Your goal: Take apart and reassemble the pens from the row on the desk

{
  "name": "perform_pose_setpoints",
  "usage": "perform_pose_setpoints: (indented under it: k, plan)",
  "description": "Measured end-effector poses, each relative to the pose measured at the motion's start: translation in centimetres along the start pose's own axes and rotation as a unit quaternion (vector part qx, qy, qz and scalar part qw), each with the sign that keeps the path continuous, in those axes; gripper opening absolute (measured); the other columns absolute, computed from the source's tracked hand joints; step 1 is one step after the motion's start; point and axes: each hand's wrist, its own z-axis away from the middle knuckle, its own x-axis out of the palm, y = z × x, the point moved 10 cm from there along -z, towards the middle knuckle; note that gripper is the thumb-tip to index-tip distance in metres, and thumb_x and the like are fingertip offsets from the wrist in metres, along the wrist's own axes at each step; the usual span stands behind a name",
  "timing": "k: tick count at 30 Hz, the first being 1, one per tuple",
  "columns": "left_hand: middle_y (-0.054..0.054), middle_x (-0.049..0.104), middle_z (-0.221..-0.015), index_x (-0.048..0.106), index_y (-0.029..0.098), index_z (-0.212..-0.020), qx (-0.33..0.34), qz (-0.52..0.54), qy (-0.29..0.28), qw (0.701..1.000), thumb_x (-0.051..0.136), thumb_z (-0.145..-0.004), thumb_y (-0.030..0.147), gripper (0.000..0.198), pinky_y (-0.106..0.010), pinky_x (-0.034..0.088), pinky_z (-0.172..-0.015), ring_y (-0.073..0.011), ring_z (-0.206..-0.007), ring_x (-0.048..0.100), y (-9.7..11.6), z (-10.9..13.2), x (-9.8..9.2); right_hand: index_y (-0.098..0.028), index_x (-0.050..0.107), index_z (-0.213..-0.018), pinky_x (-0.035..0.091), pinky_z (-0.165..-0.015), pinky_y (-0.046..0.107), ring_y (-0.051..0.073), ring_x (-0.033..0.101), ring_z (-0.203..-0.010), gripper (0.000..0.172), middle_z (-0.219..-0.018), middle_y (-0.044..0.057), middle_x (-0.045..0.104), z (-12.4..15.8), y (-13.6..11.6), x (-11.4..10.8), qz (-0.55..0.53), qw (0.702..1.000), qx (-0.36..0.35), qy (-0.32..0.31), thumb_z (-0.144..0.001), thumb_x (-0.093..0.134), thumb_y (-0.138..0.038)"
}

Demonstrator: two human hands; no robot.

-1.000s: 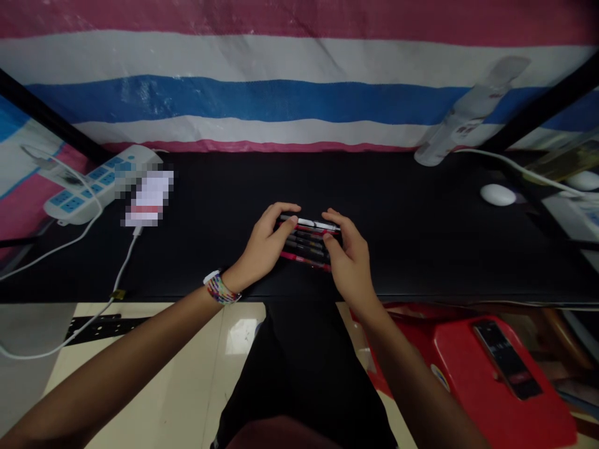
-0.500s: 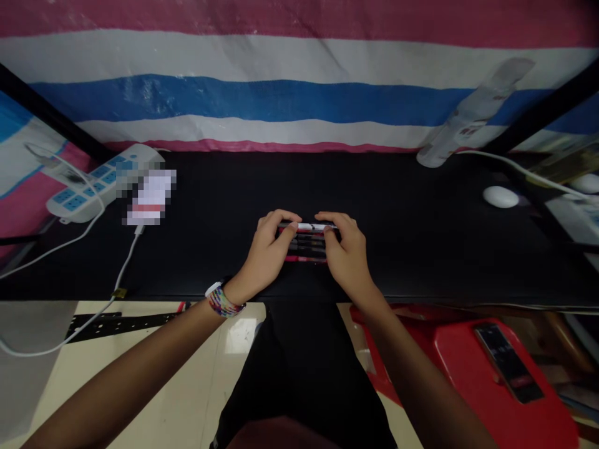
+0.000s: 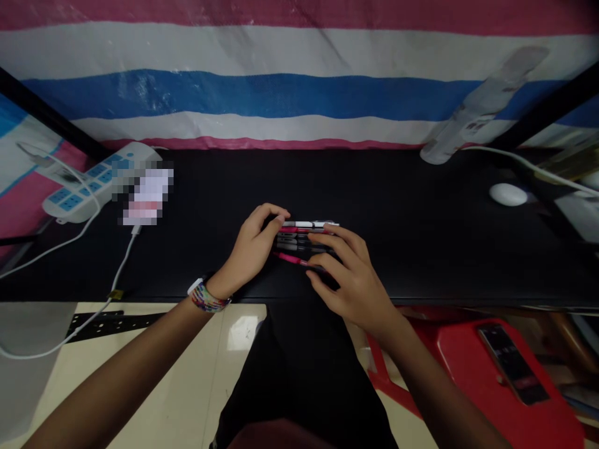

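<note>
Several pens lie side by side on the black tabletop [image 3: 397, 237]. The white pen [image 3: 302, 224] is farthest from me, with a red-pink pen [image 3: 291, 230] and dark pens [image 3: 287, 245] nearer. My left hand [image 3: 253, 243] is at their left ends, thumb and forefinger closed at the end of the white pen. Nearest me, a pink pen [image 3: 291, 257] lies slanted, its right end lower. Between thumb and forefinger, my right hand [image 3: 353, 274] has that pink pen; its other fingers spread over the right ends of the row, hiding them.
A white power strip [image 3: 105, 181] and a charging phone [image 3: 148, 196], blurred out, sit at the left. To the right are a clear cylinder [image 3: 472, 118] leaning on the striped sheet and a white mouse [image 3: 508, 194]. A red stool [image 3: 468, 374] bears another phone [image 3: 513, 362].
My right hand has shifted down from the white pen, fingers spreading. The nearest pink pen has turned aslant. My left hand has moved slightly left, baring more of the pens.
</note>
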Motion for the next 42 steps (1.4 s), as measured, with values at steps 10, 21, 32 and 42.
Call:
perform_pose_setpoints:
  k: [10,21,32,42]
  plan:
    - [-0.006,0.084,-0.124,0.083,0.026,-0.120,0.096,-0.046,-0.030,0.994,0.064,-0.114,0.034,0.022,-0.045,0.054,-0.113,-0.0268,-0.122,0.075,3.0,0.5,0.1,-0.024,0.075,-0.108,0.062,-0.109,0.053,0.033,0.074,-0.129,0.017,-0.122,0.009,0.086,0.1,1.0,-1.6,-0.052,0.997,0.035,0.035,-0.104,0.076,-0.007]
    - [-0.005,0.086,-0.107,0.086,0.025,-0.108,0.215,-0.120,-0.012,0.969,0.075,-0.109,0.035,0.015,-0.040,0.055,-0.099,-0.0258,-0.102,0.076,5.4,-3.8,-0.2,-0.024,0.088,-0.097,0.058,-0.065,0.033,0.017,0.067,-0.067,0.014,-0.081,0.002,0.079,-6.1,13.7,0.6,-0.364,0.887,0.281,0.052,-0.093,0.091,-0.037]
    - [-0.003,0.061,-0.065,0.065,0.024,-0.068,0.141,-0.059,-0.019,0.988,0.054,-0.117,0.064,0.065,-0.035,0.048,-0.072,-0.0195,-0.067,0.057,1.2,-10.4,0.3,-0.023,0.090,-0.095,0.065,-0.067,0.031,0.014,0.069,-0.068,0.033,-0.081,0.003,0.082,-9.6,17.2,2.4,-0.468,0.840,0.266,0.066,-0.077,0.107,-0.044]
    - [-0.003,0.073,-0.078,0.079,0.024,-0.093,0.114,-0.014,-0.010,0.993,0.077,-0.107,0.062,0.041,-0.035,0.058,-0.083,-0.0194,-0.078,0.070,0.0,-10.2,-0.4,-0.024,0.088,-0.102,0.068,-0.076,0.034,0.016,0.074,-0.077,0.036,-0.090,0.003,0.082,-8.7,18.1,3.8,-0.487,0.815,0.309,0.062,-0.077,0.106,-0.043]
